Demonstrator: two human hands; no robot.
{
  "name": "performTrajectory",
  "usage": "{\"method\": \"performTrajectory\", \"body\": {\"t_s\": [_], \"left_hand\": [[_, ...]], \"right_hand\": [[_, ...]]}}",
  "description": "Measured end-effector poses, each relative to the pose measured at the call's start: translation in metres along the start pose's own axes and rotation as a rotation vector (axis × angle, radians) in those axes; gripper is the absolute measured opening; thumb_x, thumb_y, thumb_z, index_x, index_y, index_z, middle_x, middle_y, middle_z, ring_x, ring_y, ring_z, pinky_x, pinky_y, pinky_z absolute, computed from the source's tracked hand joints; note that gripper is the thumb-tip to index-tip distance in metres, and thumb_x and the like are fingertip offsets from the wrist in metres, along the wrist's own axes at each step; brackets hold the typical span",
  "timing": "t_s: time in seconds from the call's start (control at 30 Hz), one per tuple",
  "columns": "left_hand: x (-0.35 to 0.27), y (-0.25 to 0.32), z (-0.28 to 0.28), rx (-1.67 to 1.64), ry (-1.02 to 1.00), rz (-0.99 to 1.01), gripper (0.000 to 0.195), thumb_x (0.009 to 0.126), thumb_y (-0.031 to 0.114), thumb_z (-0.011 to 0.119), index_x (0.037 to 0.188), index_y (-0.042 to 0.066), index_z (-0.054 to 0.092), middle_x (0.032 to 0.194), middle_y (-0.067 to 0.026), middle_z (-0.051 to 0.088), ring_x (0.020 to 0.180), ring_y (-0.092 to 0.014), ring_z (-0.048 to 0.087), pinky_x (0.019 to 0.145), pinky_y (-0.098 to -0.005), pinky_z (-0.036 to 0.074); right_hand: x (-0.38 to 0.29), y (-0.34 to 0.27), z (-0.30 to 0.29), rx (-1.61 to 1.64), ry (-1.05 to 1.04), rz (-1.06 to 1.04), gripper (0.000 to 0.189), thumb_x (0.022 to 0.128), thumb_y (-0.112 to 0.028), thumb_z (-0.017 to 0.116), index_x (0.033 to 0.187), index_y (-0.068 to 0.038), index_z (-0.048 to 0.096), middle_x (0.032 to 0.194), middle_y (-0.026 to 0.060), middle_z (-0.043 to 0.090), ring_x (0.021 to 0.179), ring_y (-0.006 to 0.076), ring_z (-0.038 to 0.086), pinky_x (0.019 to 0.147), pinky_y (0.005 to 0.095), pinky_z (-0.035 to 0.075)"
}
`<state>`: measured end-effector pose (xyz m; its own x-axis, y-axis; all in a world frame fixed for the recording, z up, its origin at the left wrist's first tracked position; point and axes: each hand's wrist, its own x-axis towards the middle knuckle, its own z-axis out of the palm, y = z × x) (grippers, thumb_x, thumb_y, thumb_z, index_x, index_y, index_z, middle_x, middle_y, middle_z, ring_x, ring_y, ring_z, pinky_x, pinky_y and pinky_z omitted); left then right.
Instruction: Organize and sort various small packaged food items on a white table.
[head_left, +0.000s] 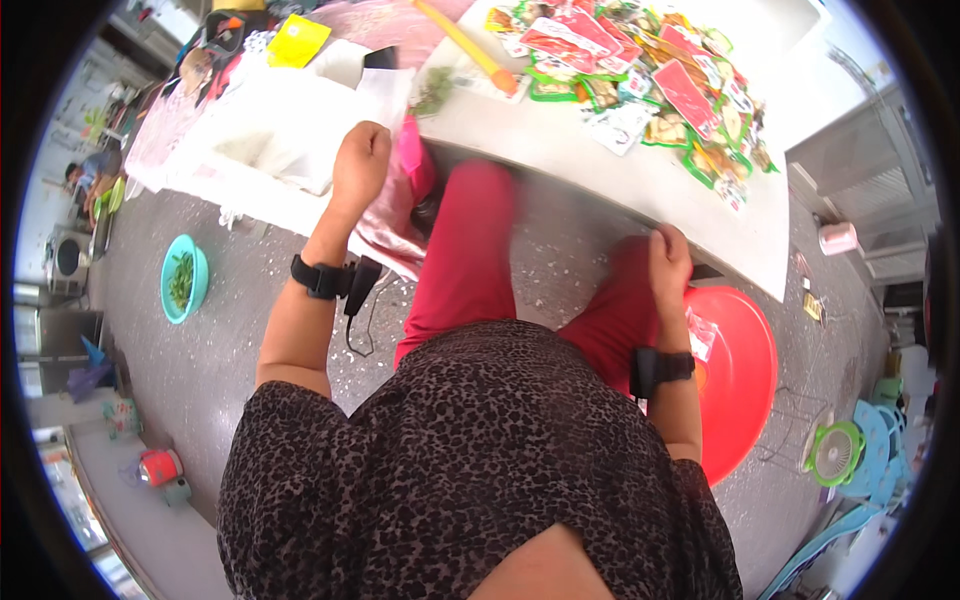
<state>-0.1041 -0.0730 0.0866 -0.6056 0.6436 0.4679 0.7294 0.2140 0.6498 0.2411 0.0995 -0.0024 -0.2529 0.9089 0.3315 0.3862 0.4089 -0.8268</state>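
My left hand (362, 165) is curled into a fist over the side of a white sheet (277, 127), beside a bright pink object (415, 154); nothing shows in it. Close to the front edge of the white table (517, 139), my right hand (670, 259) is also curled, above my right knee. No object is visible in it, though its palm side is hidden. On the table lies a heap of small snack packets (637, 75), some with red wrappers (686, 97). A yellow stick with an orange end (472, 49) rests left of the heap.
A large red basin (742, 390) stands by my right arm, with a packet inside. Farther off are a green fan (835, 454) and a pink bin (838, 238). On the floor at left sits a turquoise basin (166, 277) of green leaves. Another person (94, 176) is in the background.
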Motion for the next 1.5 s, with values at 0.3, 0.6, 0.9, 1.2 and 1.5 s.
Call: {"method": "performTrajectory", "body": {"t_s": [0.3, 0.6, 0.9, 1.2, 1.5], "left_hand": [[-0.050, 0.058, 0.097, -0.107, -0.312, 0.245, 0.011, 0.072, 0.011, 0.045, 0.069, 0.001, 0.047, 0.068, -0.0171, 0.049, 0.068, -0.034, 0.046, 0.061, -0.0396, 0.037], [-0.041, 0.065, 0.112, -0.229, -0.157, 0.113, 0.010, 0.072, 0.010, 0.046, 0.068, 0.001, 0.047, 0.067, -0.0154, 0.048, 0.067, -0.032, 0.047, 0.059, -0.0378, 0.038], [-0.042, 0.073, 0.133, -0.008, -0.310, 0.245, 0.015, 0.070, 0.015, 0.048, 0.079, 0.003, 0.047, 0.075, -0.0156, 0.050, 0.073, -0.032, 0.048, 0.061, -0.0392, 0.041], [-0.026, 0.078, 0.135, 0.055, -0.359, 0.260, 0.028, 0.067, 0.011, 0.046, 0.094, 0.003, 0.045, 0.077, -0.0162, 0.052, 0.070, -0.033, 0.051, 0.059, -0.0409, 0.042], [-0.007, 0.069, 0.158, 0.194, -0.376, 0.183, 0.031, 0.068, 0.013, 0.043, 0.098, 0.005, 0.043, 0.081, -0.0175, 0.052, 0.070, -0.034, 0.051, 0.062, -0.0417, 0.041]], "right_hand": [[0.006, -0.092, 0.081, 0.666, -0.446, 0.350, 0.030, 0.074, -0.025, 0.054, 0.093, -0.002, 0.049, 0.086, 0.0049, 0.051, 0.074, 0.0109, 0.048, 0.062, 0.0222, 0.040], [0.019, -0.080, 0.100, 0.684, -0.359, 0.398, 0.010, 0.076, -0.011, 0.046, 0.082, -0.005, 0.050, 0.070, 0.0014, 0.051, 0.060, 0.0088, 0.048, 0.054, 0.0215, 0.040], [0.033, -0.066, 0.115, 0.652, -0.402, 0.266, 0.009, 0.072, -0.005, 0.043, 0.078, 0.000, 0.048, 0.067, 0.0055, 0.051, 0.059, 0.0126, 0.048, 0.052, 0.0238, 0.040], [0.067, -0.068, 0.091, 0.566, -0.638, 0.281, 0.023, 0.070, -0.005, 0.041, 0.091, 0.001, 0.048, 0.068, 0.0055, 0.050, 0.056, 0.0107, 0.048, 0.050, 0.0220, 0.040], [0.111, -0.031, 0.077, -0.216, -0.189, 0.236, 0.041, 0.066, -0.024, 0.053, 0.094, 0.005, 0.044, 0.085, 0.0217, 0.054, 0.082, 0.0328, 0.052, 0.070, 0.0359, 0.041]]}}
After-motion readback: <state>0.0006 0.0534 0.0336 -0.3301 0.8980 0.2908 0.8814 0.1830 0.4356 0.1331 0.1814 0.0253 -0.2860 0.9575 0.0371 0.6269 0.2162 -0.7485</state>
